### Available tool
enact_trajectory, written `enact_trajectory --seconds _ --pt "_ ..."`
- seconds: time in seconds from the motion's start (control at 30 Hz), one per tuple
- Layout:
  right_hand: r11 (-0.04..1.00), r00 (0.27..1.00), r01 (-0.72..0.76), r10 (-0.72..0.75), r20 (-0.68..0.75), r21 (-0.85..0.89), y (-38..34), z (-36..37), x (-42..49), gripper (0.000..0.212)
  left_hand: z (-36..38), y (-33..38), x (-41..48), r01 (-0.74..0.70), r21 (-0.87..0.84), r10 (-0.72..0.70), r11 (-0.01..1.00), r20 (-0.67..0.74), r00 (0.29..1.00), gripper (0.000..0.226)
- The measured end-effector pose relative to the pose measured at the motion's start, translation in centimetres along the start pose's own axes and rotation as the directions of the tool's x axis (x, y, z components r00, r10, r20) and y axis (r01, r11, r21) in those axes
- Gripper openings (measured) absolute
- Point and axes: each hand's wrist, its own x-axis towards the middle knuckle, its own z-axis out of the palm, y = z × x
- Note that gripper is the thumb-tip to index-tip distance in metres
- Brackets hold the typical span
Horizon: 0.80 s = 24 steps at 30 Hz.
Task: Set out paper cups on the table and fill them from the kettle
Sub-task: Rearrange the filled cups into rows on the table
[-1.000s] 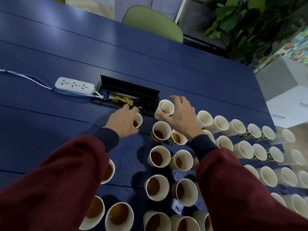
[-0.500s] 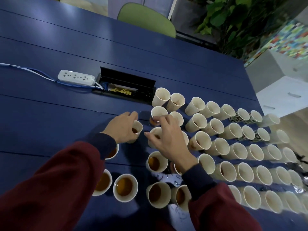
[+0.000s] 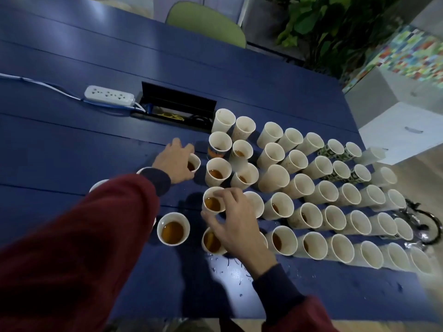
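Blue table; paper cups in rows, centre to right edge. Left hand wrapped round small filled cup. Right hand pinching rim of fuller cup. Handling: keep upright, shift slowly, avoid nudging neighbours.

no text, brand or number can be read. the printed paper cups toward two o'clock and the orange-printed cup near twelve show only blurred patterns.
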Motion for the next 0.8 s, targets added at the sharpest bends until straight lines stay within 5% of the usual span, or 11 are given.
enact_trajectory --seconds 0.17,0.47,0.63,0.8 --pt "1.0 1.0 0.012 -0.012 0.021 -0.006 -0.2 0.4 -3.1 0.051 -0.3 -0.4 -1.7 0.093 -0.141 -0.099 0.986 -0.04 0.994 0.083" --pt "0.984 0.974 0.171 -0.163 0.154 -0.039 -3.6 3.6 -3.3 0.067 0.4 -3.9 -12.9 0.263 -0.144 -0.288 0.954 -0.196 0.937 0.06" --pt "0.945 0.938 0.236 -0.162 0.307 -0.224 -5.1 5.4 -2.9 0.084 1.6 -4.6 -17.4 0.184 -0.194 -0.223 0.964 -0.204 0.953 0.05" --pt "0.93 0.933 0.205 -0.093 0.347 -0.305 -4.8 6.5 -2.6 0.079 2.6 -5.6 -18.7 0.088 -0.248 -0.105 0.965 -0.054 0.993 0.086"
